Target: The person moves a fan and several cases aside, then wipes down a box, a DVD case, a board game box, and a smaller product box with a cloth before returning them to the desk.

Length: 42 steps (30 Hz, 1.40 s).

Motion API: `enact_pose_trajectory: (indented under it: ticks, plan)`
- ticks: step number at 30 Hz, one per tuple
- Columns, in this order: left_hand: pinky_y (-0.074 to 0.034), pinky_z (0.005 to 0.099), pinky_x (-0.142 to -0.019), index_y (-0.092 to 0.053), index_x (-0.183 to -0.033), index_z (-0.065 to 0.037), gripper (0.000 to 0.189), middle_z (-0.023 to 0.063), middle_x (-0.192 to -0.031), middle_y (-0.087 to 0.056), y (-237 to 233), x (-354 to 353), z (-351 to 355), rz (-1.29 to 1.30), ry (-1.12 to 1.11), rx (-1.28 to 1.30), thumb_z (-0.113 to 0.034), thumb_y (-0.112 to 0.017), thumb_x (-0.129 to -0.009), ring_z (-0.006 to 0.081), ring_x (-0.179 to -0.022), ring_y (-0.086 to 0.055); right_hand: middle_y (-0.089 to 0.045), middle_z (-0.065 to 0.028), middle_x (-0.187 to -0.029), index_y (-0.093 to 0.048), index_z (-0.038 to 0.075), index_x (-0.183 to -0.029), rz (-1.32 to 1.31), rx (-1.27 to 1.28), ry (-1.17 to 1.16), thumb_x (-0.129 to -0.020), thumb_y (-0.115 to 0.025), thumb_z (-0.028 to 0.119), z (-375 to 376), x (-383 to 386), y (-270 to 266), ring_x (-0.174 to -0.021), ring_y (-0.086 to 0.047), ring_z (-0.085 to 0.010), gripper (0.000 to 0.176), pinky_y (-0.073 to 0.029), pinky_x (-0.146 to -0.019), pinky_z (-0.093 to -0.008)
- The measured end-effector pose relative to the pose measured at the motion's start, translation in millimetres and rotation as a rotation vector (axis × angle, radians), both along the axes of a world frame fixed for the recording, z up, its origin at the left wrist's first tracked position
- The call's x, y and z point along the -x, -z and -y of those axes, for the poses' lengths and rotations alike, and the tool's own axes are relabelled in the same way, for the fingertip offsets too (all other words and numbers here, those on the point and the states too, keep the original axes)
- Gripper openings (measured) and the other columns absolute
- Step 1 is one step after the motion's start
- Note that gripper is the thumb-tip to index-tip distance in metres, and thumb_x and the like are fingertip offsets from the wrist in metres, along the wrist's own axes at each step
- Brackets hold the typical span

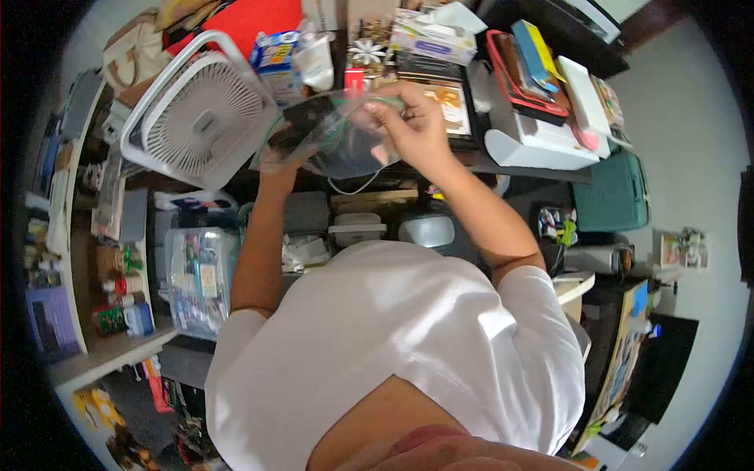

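Note:
A clear zip-top plastic bag [349,153] with a green line along its mouth stretches between my two hands, above the near edge of the desk. My left hand [284,154] is closed at the bag's left side, its fingers partly hidden by the plastic. Just above that hand, a dark flat object [308,118] shows at the left of the bag; I cannot tell whether it lies inside. My right hand [412,129] has its fingers bent and pinches the bag's upper right edge by the green line.
A white box fan [204,118] stands left of the bag. Behind it are a blue-and-white packet [276,63] and a tissue box [432,43]. A black framed item [452,98] lies beyond my right hand. A red-rimmed tray [510,82] sits farther right, and a clear plastic bin [200,275] at lower left.

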<state>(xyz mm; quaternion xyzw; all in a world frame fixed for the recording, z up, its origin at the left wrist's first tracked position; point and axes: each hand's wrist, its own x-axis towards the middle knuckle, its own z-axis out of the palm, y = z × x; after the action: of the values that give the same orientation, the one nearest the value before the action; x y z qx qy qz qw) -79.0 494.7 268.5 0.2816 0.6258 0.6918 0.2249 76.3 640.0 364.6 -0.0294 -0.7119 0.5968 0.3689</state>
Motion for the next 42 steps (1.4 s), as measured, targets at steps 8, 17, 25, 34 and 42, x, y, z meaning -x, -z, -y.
enact_pose_trajectory:
  ticks: [8,17,25,34,42]
  plan:
    - [-0.047,0.0391,-0.077,-0.045,-0.11,-0.001,0.044,0.0145,-0.102,-0.055,-1,-49,-17,0.447,0.024,-0.294,0.006,-0.061,-0.069,0.0261,-0.093,-0.055,-0.052,-0.0107,-0.107,-0.04,0.003,-0.117,0.027,-0.085,-0.007,-0.063,-0.078,0.019,-21,-72,18,-0.103,-0.047,-0.0189,0.068,-0.036,-0.091,-0.0331]
    - [-0.047,0.0348,-0.077,-0.046,-0.11,-0.001,0.046,0.0114,-0.102,-0.055,-19,-63,-24,0.279,0.129,-0.132,0.005,-0.063,-0.068,0.0224,-0.09,-0.055,-0.033,-0.0172,-0.132,-0.019,0.001,-0.133,0.269,0.011,-0.211,-0.05,-0.081,0.041,-13,-111,59,-0.122,-0.033,-0.0267,0.112,-0.024,-0.1,-0.0394]
    - [-0.044,0.0326,-0.079,-0.045,-0.108,0.001,0.042,0.0135,-0.102,-0.054,-25,-27,9,0.325,-0.155,-0.189,0.003,-0.063,-0.07,0.0234,-0.091,-0.053,-0.035,-0.0164,-0.128,-0.028,0.002,-0.129,-0.405,-0.811,0.746,-0.054,-0.079,0.032,-59,-155,-129,-0.118,-0.036,-0.0284,0.096,-0.03,-0.097,-0.0392]
    - [-0.049,0.0397,-0.07,-0.044,-0.11,0.005,0.042,0.0191,-0.102,-0.052,-26,7,43,0.218,-0.368,-0.135,-0.004,-0.06,-0.073,0.0257,-0.087,-0.056,-0.025,-0.0168,-0.132,-0.022,0.006,-0.131,-0.471,-0.992,0.7,-0.057,-0.069,0.045,-46,-164,-199,-0.121,-0.027,-0.0302,0.097,-0.024,-0.099,-0.044]
    - [-0.05,0.0428,-0.071,-0.048,-0.105,0.004,0.04,0.0177,-0.097,-0.055,-32,5,61,0.322,-0.404,0.001,-0.01,-0.065,-0.072,0.028,-0.083,-0.057,-0.016,-0.0171,-0.136,-0.017,0.009,-0.134,-0.468,-1.042,0.711,-0.059,-0.061,0.056,-55,-172,-211,-0.125,-0.018,-0.0317,0.098,-0.019,-0.1,-0.0482]
